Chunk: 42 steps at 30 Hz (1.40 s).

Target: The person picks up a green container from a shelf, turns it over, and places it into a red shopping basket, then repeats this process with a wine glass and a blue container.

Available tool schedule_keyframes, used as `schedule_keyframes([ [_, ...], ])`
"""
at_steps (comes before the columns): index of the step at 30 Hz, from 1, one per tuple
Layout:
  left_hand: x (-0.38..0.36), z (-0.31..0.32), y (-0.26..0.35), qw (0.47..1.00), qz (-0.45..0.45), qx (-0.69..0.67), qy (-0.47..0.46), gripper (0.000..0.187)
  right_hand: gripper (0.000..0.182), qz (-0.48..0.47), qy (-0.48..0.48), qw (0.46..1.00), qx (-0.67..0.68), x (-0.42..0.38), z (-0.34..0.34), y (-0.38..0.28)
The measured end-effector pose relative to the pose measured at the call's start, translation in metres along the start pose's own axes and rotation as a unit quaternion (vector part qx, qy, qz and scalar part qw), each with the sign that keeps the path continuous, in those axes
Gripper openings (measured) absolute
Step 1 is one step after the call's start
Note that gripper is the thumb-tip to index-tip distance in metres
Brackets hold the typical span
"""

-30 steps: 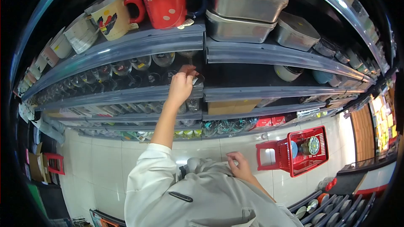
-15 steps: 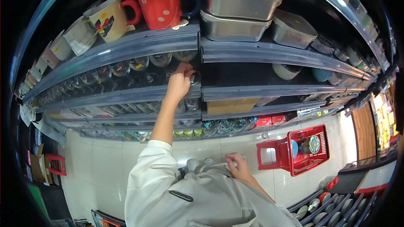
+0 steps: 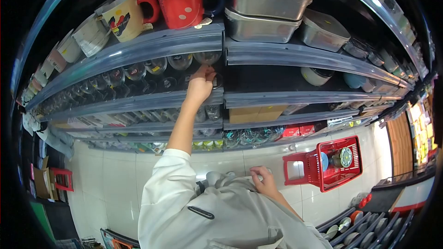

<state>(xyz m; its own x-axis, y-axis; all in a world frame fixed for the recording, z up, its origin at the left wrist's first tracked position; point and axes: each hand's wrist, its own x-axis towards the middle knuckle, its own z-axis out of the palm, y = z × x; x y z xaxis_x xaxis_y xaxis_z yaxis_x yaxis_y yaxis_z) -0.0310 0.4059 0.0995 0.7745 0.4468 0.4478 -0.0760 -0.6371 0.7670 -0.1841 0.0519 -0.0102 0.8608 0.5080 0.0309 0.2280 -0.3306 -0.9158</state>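
Observation:
My left hand (image 3: 200, 85) reaches up to the glassware shelf. Its fingers are closed around the stem of a clear wine glass (image 3: 207, 57) at the right end of a row. The bowl shows above my fingers, and part of the round foot lies just right of the hand. Other stemmed glasses (image 3: 156, 66) stand to its left. Low in front of my body, my right hand (image 3: 264, 180) hangs with its fingers curled in. Whether anything small is inside them is hidden.
Overhead, a shelf carries a red mug (image 3: 181, 3), a cream mug (image 3: 123, 17) and steel lidded containers (image 3: 264, 26). On the floor at right stands a red shopping basket (image 3: 324, 175) with a few goods. Another person (image 3: 53, 136) is at far left.
The view has shifted slightly, moving the shelves a little to the right. My left hand stays at the wine glass stem, and my right hand keeps its pose.

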Motion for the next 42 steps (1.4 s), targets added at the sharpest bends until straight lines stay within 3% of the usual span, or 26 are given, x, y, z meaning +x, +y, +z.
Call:
schedule_keyframes([
  [6, -0.001, -0.005, 0.005, 1.0, -0.003, 0.005, -0.029, 0.021, 0.017, -0.016, -0.001, 1.0, -0.014, 0.002, 0.001, -0.003],
  [22, -0.001, -0.011, 0.004, 0.999, 0.022, -0.033, -0.028, 0.018, 0.015, -0.003, -0.004, 1.0, -0.017, 0.008, 0.006, -0.01],
  [42, -0.015, -0.032, 0.036, 0.996, -0.019, -0.049, -0.072, 0.025, 0.018, -0.006, -0.015, 1.0, -0.009, 0.017, 0.009, -0.007],
])
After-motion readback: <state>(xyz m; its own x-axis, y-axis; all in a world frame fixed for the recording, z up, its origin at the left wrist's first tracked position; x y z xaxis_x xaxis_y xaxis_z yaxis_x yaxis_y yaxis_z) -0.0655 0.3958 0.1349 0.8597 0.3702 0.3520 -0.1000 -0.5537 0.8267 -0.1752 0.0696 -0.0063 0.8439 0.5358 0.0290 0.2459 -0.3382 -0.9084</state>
